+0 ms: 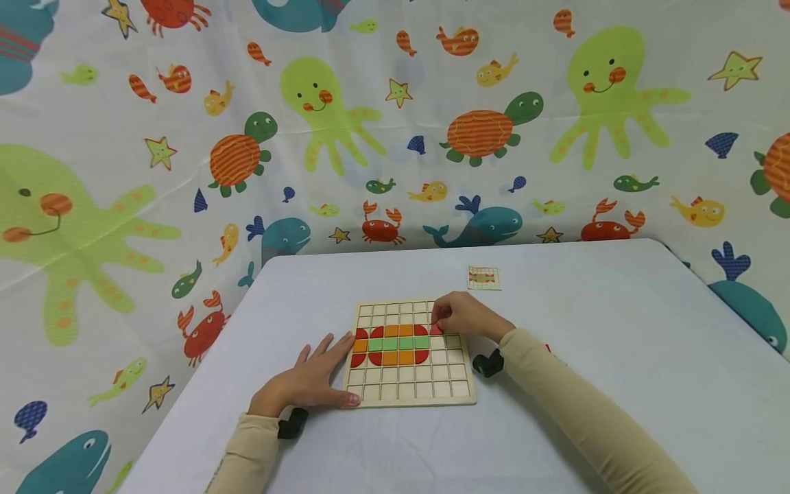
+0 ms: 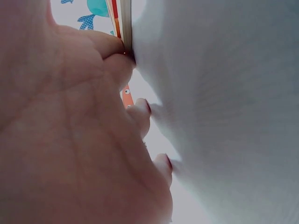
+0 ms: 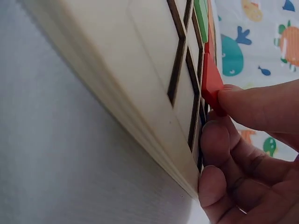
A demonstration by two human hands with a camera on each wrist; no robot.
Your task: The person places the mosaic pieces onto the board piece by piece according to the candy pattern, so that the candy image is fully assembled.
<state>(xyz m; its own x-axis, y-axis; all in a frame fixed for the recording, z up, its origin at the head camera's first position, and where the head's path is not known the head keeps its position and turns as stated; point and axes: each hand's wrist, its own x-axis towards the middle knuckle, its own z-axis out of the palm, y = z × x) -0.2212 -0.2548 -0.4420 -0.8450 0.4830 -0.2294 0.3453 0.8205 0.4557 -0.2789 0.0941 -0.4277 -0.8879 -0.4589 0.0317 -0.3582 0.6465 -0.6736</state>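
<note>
A square wooden grid board (image 1: 389,392) lies on the white table, with red, orange and green tiles in its cells forming a candy-like shape. My left hand (image 1: 308,376) rests at the board's left edge, fingers spread and thumb by the near left corner. In the left wrist view, the fingers of that hand (image 2: 88,126) reach along the tabletop to the board's side. My right hand (image 1: 465,317) pinches a red tile (image 3: 212,84) between thumb and fingers over the upper right cells, right beside the tiled rows. Its other fingers curl near the board's edge.
A small pattern card (image 1: 484,278) lies beyond the board near the table's back edge. Something red (image 1: 548,348) shows partly behind the right forearm. A cloth with sea animals (image 1: 395,137) hangs behind the white table (image 1: 617,309).
</note>
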